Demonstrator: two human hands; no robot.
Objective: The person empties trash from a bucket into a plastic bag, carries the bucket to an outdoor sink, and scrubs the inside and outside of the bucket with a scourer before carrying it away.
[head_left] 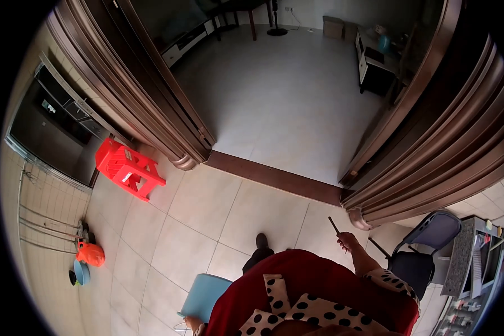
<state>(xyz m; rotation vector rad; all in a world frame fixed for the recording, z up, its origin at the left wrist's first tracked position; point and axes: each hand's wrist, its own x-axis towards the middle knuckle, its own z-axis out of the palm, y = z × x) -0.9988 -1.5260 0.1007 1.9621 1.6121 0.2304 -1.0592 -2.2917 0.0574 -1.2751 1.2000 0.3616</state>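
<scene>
My right hand point(348, 242) is closed around one end of a thin dark stick-like object point(333, 225), which points up and to the left over the tiled floor. At the bottom edge, my left hand point(193, 323) shows only in part, with its fingers at the lower edge of a light blue flat-sided object point(206, 298). A thin white wire-like piece point(179, 326) shows beside these fingers. The lower part of the blue object is hidden by my red clothing, and its kind is unclear.
A brown doorway threshold point(274, 178) lies ahead between thick brown frames. At left are a red plastic stool point(130, 169), an orange container point(91, 254) and a blue basin point(82, 272). A dark folding chair point(413, 266) stands at right by a cluttered grey cabinet point(463, 263).
</scene>
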